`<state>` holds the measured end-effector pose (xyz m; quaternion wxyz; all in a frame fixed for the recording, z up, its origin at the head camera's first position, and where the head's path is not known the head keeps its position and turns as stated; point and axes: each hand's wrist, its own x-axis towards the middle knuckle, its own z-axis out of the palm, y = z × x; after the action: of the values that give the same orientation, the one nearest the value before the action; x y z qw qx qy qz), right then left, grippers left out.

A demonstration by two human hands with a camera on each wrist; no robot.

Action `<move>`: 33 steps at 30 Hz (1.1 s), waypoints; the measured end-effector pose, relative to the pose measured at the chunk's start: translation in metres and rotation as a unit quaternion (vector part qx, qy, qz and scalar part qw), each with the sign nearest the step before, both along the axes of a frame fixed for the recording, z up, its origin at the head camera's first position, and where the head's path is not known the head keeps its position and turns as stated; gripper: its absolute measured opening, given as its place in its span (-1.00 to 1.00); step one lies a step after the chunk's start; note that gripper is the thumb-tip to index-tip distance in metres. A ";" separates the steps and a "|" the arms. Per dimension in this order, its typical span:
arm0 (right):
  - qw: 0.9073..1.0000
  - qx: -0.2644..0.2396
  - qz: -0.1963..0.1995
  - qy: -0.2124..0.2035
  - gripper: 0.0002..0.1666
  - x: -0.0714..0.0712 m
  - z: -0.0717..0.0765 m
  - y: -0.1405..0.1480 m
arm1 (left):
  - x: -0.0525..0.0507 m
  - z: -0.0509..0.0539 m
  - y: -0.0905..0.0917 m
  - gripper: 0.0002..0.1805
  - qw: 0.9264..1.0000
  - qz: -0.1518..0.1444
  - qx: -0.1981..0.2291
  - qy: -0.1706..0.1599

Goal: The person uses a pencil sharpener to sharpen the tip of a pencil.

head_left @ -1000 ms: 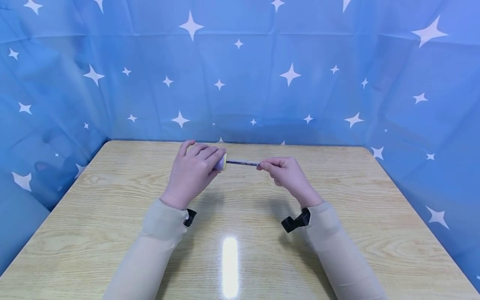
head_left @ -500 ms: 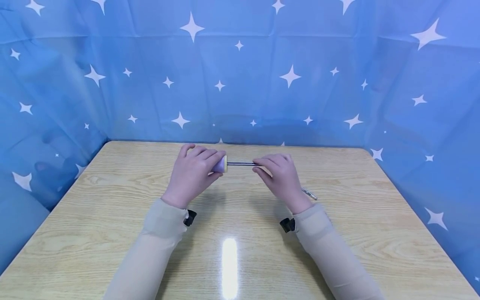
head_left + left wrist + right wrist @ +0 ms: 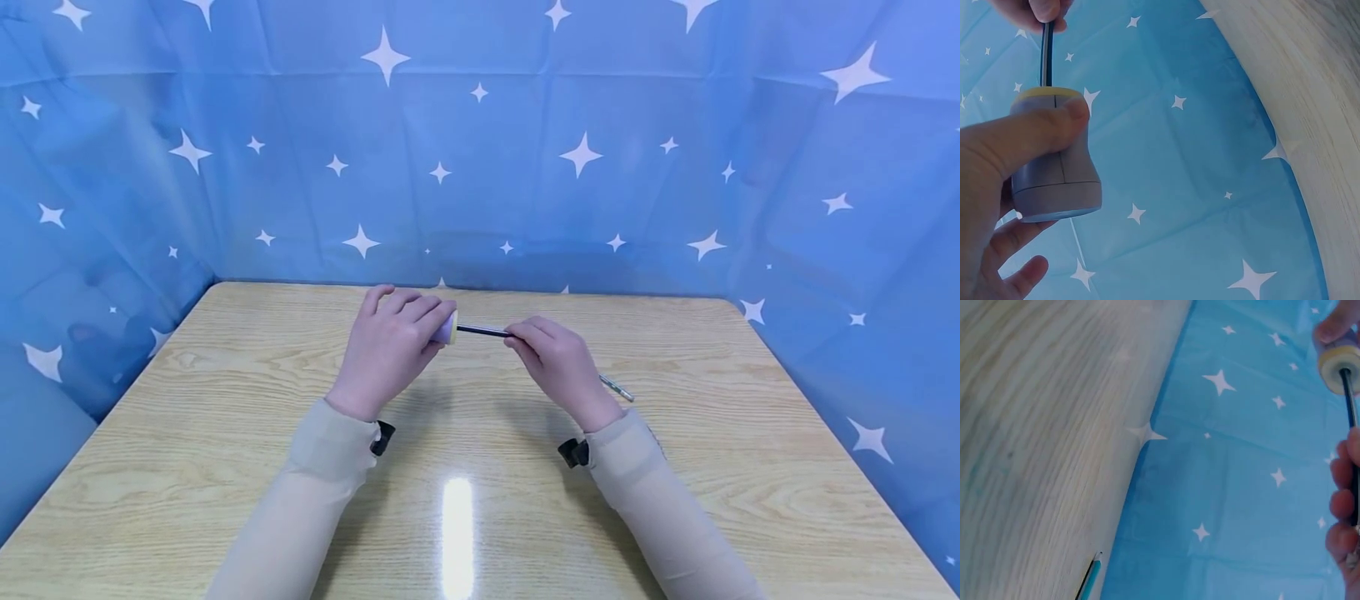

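Observation:
A small purple-grey cylindrical device with a yellow rim is gripped by my left hand, thumb along its side in the left wrist view. From its yellow-rimmed end a dark thin rod sticks out toward the right. My right hand pinches that rod between thumb and fingertips, a short way from the device. In the right wrist view its fingers curl round the rod. Behind the right wrist, a slim pencil-like stick lies on the table.
The wooden table spreads under both arms, with a bright light reflection near its front. A blue star-patterned cloth hangs behind the table and on both sides. Dark wrist straps are on both wrists.
One second ago the right hand held a patterned stick end at the device; now it pinches a dark rod. The slim stick has come into view on the table beside the right wrist.

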<state>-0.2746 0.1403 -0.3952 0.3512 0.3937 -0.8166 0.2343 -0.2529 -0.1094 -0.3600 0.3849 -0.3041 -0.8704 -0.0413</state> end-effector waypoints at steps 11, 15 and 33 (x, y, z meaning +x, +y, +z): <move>0.993 0.017 -0.023 -0.115 -0.87 0.004 0.009 0.004 | 0.000 -0.001 0.005 -0.60 1.000 -0.008 -0.007 0.012; 0.985 0.021 -0.024 -0.172 -0.86 0.005 0.014 0.006 | 0.000 -0.002 0.006 -0.60 1.000 -0.011 -0.007 0.016; 0.999 0.007 -0.037 -0.032 -0.78 0.002 0.014 0.002 | 0.002 -0.006 0.010 -0.46 1.000 0.011 -0.002 -0.027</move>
<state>-0.2724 0.1428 -0.3817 0.3311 0.3578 -0.8429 0.2279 -0.2511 -0.0994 -0.3662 0.3613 -0.2941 -0.8838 -0.0440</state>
